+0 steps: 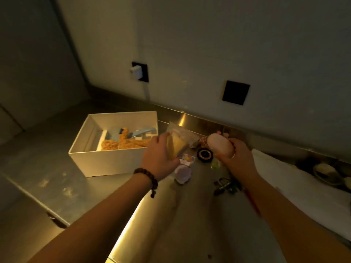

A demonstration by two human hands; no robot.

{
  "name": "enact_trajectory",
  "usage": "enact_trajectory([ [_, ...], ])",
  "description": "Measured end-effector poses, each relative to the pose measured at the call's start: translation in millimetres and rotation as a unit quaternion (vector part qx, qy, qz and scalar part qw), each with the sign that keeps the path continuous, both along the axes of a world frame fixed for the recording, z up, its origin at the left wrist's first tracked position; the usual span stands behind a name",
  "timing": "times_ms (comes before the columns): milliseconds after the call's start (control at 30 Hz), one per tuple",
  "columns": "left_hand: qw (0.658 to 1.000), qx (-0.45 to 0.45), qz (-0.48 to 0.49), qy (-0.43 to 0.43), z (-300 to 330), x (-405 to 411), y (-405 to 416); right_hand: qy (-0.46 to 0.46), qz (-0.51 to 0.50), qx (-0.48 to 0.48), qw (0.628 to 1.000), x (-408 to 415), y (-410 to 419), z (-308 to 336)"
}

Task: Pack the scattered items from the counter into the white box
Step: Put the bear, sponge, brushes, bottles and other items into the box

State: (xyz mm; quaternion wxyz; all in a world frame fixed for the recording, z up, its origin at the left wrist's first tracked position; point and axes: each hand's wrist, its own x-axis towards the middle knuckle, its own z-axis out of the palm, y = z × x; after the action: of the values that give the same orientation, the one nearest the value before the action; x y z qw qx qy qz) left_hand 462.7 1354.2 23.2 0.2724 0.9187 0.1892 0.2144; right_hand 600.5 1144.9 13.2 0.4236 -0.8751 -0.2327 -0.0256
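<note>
My left hand (159, 156) grips a yellow wedge in a crinkly clear plastic bag (177, 143), fingers curled round its lower end, right beside the three o'clock wall of the open white cardboard box (106, 160). It looks light and the film slippery, so I judge a hold on the solid wedge safer than pinching loose plastic. My right hand (235, 154) wraps around a smooth pale pink egg-shaped thing (220, 147), held above the steel bench (47, 168) at about two o'clock from the box. It looks rounded and slick, maybe hard, so it wants a full cupped grip. Inside the box already lie orange knitted pieces (121, 143) and something pale blue. Still on the bench: a black ring-shaped item (205, 154) between my hands, a small pale lilac object (183, 172) at six o'clock of the wedge, and a dark tangled clip (225, 185) nearer me.
</note>
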Motion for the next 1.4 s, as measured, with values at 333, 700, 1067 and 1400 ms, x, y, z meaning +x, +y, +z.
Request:
enact_trajectory([
  [333, 0.993, 0.051, 0.103, 0.007, 52.4, -52.5, 178.6, -0.034, 0.165, -0.036, 0.985, -17.0, 169.3, 36.0],
  [700, 0.996, 0.039, 0.072, 0.044, 25.0, -67.9, 338.5, 0.072, 0.207, -0.142, 0.965, -42.8, 351.4, -2.6],
  [1067, 0.996, 0.019, 0.072, 0.046, 3.5, -59.0, 396.0, -0.051, 0.237, -0.289, 0.926, -36.7, 432.6, -32.6],
  [1400, 0.997, 0.015, 0.057, 0.055, -5.5, -45.0, 394.5, -0.001, 0.271, -0.274, 0.923, -34.9, 435.0, -47.1],
])
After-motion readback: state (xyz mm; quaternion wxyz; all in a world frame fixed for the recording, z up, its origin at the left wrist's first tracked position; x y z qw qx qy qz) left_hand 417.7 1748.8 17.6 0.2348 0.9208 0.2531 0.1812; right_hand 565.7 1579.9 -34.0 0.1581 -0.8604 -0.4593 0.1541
